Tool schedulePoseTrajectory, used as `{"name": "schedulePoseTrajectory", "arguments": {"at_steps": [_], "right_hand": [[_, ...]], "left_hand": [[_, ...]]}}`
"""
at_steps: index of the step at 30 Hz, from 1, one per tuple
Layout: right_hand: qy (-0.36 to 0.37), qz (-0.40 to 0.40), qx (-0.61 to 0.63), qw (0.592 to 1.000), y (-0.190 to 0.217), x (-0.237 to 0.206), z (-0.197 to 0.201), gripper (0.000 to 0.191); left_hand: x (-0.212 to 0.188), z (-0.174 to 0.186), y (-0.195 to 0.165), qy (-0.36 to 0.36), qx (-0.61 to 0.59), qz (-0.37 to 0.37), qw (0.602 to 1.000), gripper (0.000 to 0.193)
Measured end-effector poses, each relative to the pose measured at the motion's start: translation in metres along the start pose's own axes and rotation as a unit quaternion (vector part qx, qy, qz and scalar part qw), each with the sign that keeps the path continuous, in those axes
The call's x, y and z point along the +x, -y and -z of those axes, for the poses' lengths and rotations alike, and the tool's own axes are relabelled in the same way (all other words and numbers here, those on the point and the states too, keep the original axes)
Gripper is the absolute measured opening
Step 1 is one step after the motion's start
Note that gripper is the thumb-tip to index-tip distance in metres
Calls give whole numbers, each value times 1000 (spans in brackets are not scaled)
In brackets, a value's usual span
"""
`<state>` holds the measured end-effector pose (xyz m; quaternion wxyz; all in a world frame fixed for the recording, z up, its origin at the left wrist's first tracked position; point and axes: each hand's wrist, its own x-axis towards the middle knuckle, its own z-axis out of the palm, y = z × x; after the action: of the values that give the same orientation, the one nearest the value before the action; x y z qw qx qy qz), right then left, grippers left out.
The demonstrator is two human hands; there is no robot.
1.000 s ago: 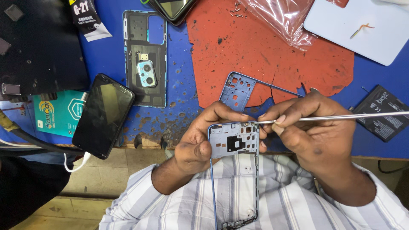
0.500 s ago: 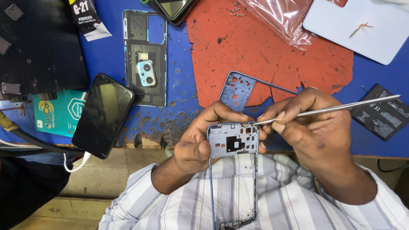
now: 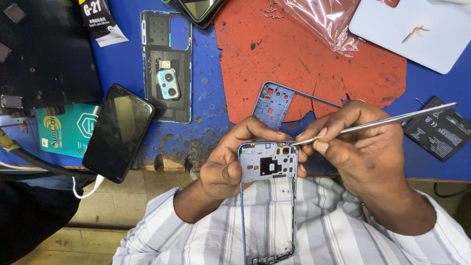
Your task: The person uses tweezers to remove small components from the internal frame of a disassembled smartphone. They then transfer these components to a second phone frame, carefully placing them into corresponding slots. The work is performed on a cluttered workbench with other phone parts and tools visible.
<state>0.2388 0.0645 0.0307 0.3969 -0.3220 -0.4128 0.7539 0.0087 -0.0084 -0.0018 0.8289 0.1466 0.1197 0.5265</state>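
Pinched between thumb and fingers, my left hand held the blue phone frame by its upper end, just below the red mat. My right hand squeezed a thin metal tool, its tip touching the frame's top edge. Beside the mat's lower edge lay a second frame piece; left of the mat lay a back cover and a black phone.

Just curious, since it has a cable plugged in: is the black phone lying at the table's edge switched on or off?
The screen is dark: the black phone shows only glare, with a white cable at its lower end. Off or asleep, cannot tell.
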Motion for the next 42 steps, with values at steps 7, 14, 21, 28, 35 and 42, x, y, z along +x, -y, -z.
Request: {"name": "schedulePoseTrajectory", "arguments": {"at_steps": [7, 14, 21, 28, 35, 42], "right_hand": [[0, 6, -17, 1000, 0, 0, 0, 12], [5, 13, -18, 1000, -1, 0, 1, 13], [15, 29, -26, 999, -2, 1, 1, 14], [28, 24, 28, 999, -1, -1, 1, 10], [5, 33, 2, 999, -2, -3, 1, 10], [-16, 50, -43, 998, 2, -8, -3, 8]], "left_hand": [[-1, 1, 0, 1, -2, 1, 1000, 72], [-1, 2, 1, 2, -7, -2, 1000, 72], [-1, 3, 2, -3, -19, -6, 1000, 71], [-2, 3, 0, -1, -14, -1, 1000, 74], [-2, 2, 0, -3, -1, -1, 1000, 76], [-1, 3, 1, -9, 4, -6, 1000, 77]]}}
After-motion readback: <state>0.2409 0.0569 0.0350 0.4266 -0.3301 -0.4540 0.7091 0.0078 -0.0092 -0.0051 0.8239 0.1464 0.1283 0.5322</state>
